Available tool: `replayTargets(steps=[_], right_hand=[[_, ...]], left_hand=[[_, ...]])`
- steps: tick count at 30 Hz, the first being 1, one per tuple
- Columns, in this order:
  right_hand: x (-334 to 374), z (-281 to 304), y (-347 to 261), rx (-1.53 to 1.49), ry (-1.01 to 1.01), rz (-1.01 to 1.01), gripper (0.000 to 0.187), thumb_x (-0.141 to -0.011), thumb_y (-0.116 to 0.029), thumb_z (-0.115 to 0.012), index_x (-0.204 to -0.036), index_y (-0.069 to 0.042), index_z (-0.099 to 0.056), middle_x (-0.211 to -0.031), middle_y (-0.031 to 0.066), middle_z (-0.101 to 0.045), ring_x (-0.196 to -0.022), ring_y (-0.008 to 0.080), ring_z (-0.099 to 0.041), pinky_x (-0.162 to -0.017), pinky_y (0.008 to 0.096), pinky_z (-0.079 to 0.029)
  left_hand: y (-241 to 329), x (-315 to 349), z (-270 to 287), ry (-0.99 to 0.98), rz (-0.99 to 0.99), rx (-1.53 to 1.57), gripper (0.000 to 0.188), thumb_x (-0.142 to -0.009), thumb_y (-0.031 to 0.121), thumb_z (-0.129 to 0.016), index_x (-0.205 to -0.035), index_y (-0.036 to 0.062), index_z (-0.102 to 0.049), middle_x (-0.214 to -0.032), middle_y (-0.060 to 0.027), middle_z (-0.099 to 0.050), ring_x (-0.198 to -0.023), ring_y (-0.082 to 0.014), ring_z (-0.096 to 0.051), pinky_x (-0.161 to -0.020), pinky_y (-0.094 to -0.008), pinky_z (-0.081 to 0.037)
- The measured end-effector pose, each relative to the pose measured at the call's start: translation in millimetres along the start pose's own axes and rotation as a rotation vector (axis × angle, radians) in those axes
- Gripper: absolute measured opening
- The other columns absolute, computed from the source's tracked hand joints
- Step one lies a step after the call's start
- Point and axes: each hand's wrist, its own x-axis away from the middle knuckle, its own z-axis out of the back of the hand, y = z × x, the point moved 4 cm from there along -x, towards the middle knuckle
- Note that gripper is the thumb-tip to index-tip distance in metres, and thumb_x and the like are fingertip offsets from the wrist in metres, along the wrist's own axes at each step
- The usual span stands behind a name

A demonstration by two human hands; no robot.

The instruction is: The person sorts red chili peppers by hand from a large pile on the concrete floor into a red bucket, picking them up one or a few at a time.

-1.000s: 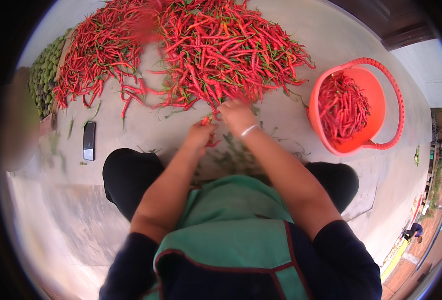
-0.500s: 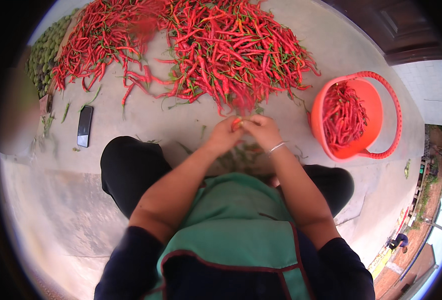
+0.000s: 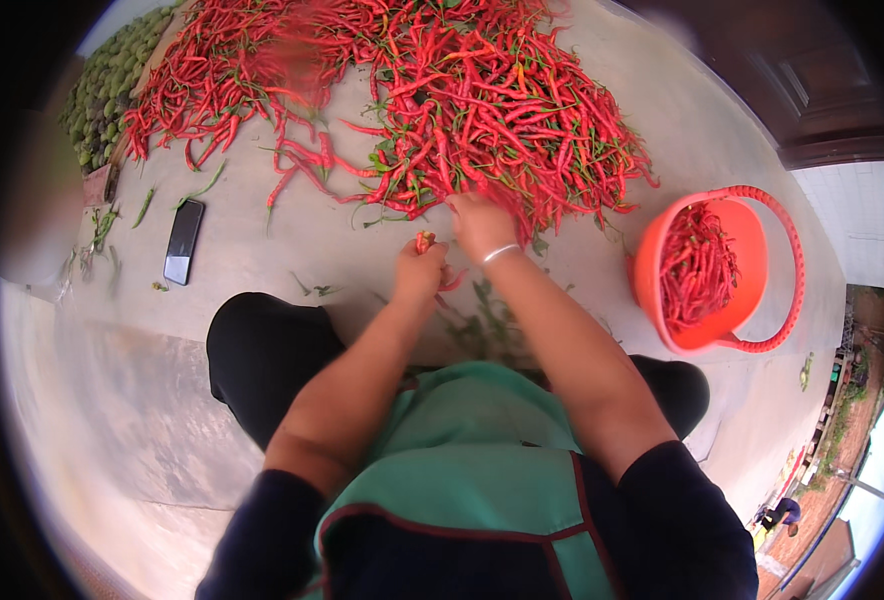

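A large pile of long red chili peppers [image 3: 532, 120] with green stems lies on the pale floor in front of me. My left hand [image 3: 420, 272] is closed around several red chili peppers; a stem end [image 3: 425, 240] shows above the fist and a red tip [image 3: 452, 280] beside it. At the near edge of the pile, my right hand [image 3: 484, 226] has its fingers bent together on a chili pepper, partly hidden by the hand itself. Below the hands, loose green stems and leaves [image 3: 487, 330] lie between my knees, blurred.
On the right stands an orange-red basket [image 3: 647, 265] with a looped handle, holding red chili peppers [image 3: 699, 268]. A phone [image 3: 183, 242] lies to the left, near green scraps [image 3: 104, 228]. Green round produce [image 3: 102, 95] is heaped far left. A person [image 3: 784, 515] is in the distance.
My hands were together over a red chili pepper and have parted. The right hand has moved forward to the pile, while the left has drawn back to the left, still holding peppers.
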Motion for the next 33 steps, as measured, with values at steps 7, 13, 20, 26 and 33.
replayTargets(steps=[7, 13, 20, 26, 33], right_hand=[[-43.2, -20.7, 2.3, 0.109, -0.208, -0.214, 0.024, -0.08, -0.015, -0.052, -0.102, -0.006, -0.057, -0.095, 0.0122, -0.06, -0.084, 0.0283, -0.06, -0.073, 0.0379, -0.049], [26.8, 35.0, 5.1, -0.282, -0.011, -0.306, 0.02, -0.079, -0.022, -0.059, -0.093, -0.007, -0.061, -0.081, 0.0144, -0.062, -0.077, 0.0296, -0.06, -0.066, 0.0375, -0.048], [78.8, 98.5, -2.6, -0.409, 0.597, -0.14, 0.016, -0.08, -0.014, -0.059, -0.094, -0.006, -0.062, -0.085, 0.0138, -0.062, -0.075, 0.0298, -0.06, -0.067, 0.0362, -0.048], [75.5, 137.7, 19.8, -0.421, 0.702, -0.13, 0.018, -0.079, -0.013, -0.061, -0.096, -0.006, -0.062, -0.087, 0.0127, -0.063, -0.075, 0.0266, -0.061, -0.068, 0.0325, -0.048], [120.5, 102.5, -2.6, -0.922, 0.454, -0.391, 0.022, -0.081, -0.012, -0.062, -0.099, -0.001, -0.056, -0.086, 0.0081, -0.063, -0.08, 0.0133, -0.061, -0.07, 0.0251, -0.048]], left_hand=[[10.6, -12.5, 4.5, 0.035, -0.047, 0.089, 0.009, -0.081, 0.008, -0.058, -0.079, 0.0065, -0.05, -0.062, -0.0012, -0.048, -0.05, -0.0118, -0.05, -0.045, -0.0238, -0.04], [2.5, -14.5, -16.8, -0.104, 0.006, 0.149, 0.013, -0.082, 0.016, -0.063, -0.079, 0.0081, -0.053, -0.061, 0.0007, -0.049, -0.049, -0.0098, -0.046, -0.044, -0.0226, -0.037], [27.3, 17.1, -58.3, -0.278, -0.119, 0.133, 0.015, -0.083, 0.02, -0.063, -0.076, 0.0098, -0.054, -0.059, 0.0026, -0.048, -0.049, -0.0076, -0.044, -0.042, -0.022, -0.033], [29.0, 25.5, -34.0, -0.202, -0.121, 0.095, 0.008, -0.085, 0.015, -0.059, -0.081, 0.0114, -0.053, -0.059, 0.0028, -0.046, -0.049, -0.0073, -0.04, -0.045, -0.0215, -0.033], [23.4, 68.9, -78.9, -0.521, -0.074, 0.055, 0.01, -0.085, 0.016, -0.06, -0.079, 0.0118, -0.053, -0.062, 0.0051, -0.047, -0.052, -0.006, -0.041, -0.048, -0.021, -0.035]])
